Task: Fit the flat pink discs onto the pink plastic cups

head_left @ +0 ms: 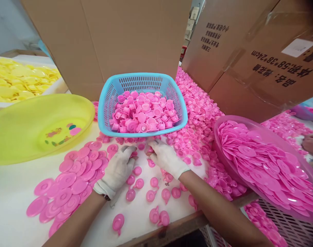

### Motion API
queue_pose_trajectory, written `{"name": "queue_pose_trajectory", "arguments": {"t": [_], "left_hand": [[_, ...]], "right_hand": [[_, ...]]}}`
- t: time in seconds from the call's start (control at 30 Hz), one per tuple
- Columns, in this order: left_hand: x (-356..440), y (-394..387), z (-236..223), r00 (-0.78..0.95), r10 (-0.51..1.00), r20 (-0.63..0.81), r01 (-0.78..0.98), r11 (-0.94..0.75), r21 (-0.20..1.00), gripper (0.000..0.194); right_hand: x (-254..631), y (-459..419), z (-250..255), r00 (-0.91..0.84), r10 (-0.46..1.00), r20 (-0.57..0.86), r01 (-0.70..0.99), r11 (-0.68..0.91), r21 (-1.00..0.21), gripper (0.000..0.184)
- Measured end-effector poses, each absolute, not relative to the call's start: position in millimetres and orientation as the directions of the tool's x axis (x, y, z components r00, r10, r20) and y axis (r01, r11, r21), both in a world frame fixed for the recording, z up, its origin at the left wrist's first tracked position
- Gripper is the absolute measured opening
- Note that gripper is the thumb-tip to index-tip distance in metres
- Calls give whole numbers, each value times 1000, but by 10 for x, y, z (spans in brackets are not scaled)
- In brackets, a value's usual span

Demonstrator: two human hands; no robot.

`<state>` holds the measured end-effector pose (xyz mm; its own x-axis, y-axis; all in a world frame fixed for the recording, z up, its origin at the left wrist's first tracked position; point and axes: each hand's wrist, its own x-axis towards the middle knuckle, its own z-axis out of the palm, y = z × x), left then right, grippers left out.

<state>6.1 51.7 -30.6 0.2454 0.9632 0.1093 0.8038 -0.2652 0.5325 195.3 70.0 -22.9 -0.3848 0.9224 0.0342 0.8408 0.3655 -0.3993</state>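
Both hands wear white gloves with bare fingertips, just in front of the blue basket. My left hand is closed, its fingers curled around a bit of pink plastic that looks like a toy cup, mostly hidden. My right hand pinches a small pink toy cup between thumb and fingers. Between and below my wrists lie several loose pink toy cups with handles. Flat pink toy saucers spread over the table left of my left hand. Pink cups fill much of the basket.
A yellow basin with a few small pieces stands left. Yellow plastic pieces lie behind it. A pink basin heaped with saucers sits right, beside piled cups. Cardboard boxes rise behind. Another person's hand shows far right.
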Motion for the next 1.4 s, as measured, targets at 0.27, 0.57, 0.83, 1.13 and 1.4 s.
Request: {"name": "queue_pose_trajectory", "arguments": {"t": [0.27, 0.57, 0.83, 1.13, 1.4], "left_hand": [[-73, 425, -188, 281, 956, -79, 817, -195, 543, 26], [-69, 431, -268, 273, 962, 18, 827, -244, 506, 23], [26, 406, -215, 194, 971, -138, 931, -138, 337, 28], [-153, 633, -299, 94, 961, 259, 959, -157, 236, 27], [-286, 766, -370, 129, 967, 217, 947, -186, 264, 39]], "right_hand": [[2044, 645, -154, -448, 893, -31, 820, 397, -413, 6], [1710, 717, -126, -566, 821, 77, 782, 564, -267, 17], [1762, 724, -210, -556, 829, 52, 648, 472, -599, 20], [1712, 727, -210, -419, 907, -36, 806, 353, -475, 17], [1444, 891, -222, -498, 867, -9, 828, 472, -303, 42]]}}
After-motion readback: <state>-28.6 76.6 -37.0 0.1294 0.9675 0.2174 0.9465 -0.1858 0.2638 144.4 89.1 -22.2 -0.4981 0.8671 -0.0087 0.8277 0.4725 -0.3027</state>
